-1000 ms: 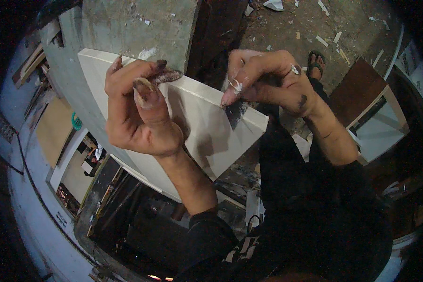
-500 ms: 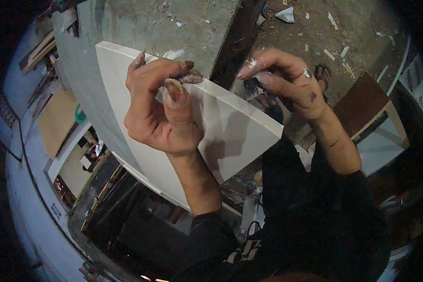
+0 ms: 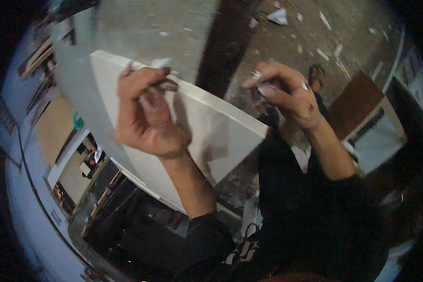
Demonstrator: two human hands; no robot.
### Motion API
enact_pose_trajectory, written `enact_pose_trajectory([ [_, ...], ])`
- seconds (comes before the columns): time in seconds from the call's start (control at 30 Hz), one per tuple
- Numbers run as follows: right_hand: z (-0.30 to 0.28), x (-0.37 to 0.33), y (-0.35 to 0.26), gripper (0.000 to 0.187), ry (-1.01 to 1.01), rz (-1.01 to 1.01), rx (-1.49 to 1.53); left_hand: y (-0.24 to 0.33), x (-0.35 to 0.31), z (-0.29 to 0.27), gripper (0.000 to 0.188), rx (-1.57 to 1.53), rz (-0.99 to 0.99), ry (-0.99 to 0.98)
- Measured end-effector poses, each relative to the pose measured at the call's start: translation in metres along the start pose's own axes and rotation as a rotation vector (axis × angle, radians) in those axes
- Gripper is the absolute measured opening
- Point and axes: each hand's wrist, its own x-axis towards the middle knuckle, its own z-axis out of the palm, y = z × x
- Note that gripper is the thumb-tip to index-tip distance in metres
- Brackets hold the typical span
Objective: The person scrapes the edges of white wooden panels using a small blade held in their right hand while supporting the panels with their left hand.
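Note:
A white rectangular panel (image 3: 221,129) rests tilted across the grey work surface, its narrow edge strip toward the far side. Above that panel, near its far edge, hovers my left hand (image 3: 150,115), fingers curled in toward the thumb; the fingertips look dark and smeared. Whatever sits between them is too blurred to name. To the right of the panel, apart from it, my right hand (image 3: 286,96) pinches with thumb and fingers. A small dark or shiny bit seems to be at its fingertips, too unclear to identify. White smears mark its fingers.
The grey work surface (image 3: 174,28) ends at a dark edge (image 3: 221,51). White scraps (image 3: 278,17) and chips litter the floor beyond. At right stands a brown board (image 3: 351,101) beside a pale framed piece (image 3: 378,134). A tan board (image 3: 56,124) and a green ring-shaped item (image 3: 78,121) lie at left.
The view has shifted and blurred slightly, so the panel sits a little further left. Both hands keep about the same curled poses, the left a little lower over the panel.

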Motion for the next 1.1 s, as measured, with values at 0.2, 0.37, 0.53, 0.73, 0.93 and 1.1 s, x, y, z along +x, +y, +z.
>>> enact_pose_trajectory([
  [0.2, 0.002, -0.019, -0.003, 0.021, 0.028, 0.235, 0.300, 0.009, 0.008, -0.008, 0.019, -0.018, -0.149, 0.235],
  [0.37, 0.030, -0.016, -0.021, 0.022, 0.047, 0.347, 0.587, 0.001, -0.023, -0.038, 0.034, 0.225, -0.276, 0.207],
  [0.53, 0.015, -0.020, -0.029, 0.024, 0.062, 0.469, 0.582, 0.019, -0.055, -0.040, 0.051, 0.288, -0.285, 0.082],
  [0.73, 0.006, -0.097, -0.046, 0.024, 0.223, 0.556, 0.526, 0.058, -0.097, -0.031, 0.060, 0.280, -0.227, -0.070],
  [0.93, -0.008, -0.177, -0.055, 0.028, 0.320, 0.629, 0.518, 0.073, -0.093, -0.014, 0.059, 0.276, -0.370, -0.022],
  [1.1, -0.007, -0.211, -0.054, 0.025, 0.347, 0.679, 0.507, 0.035, -0.057, -0.014, 0.047, 0.369, -0.308, 0.000],
])
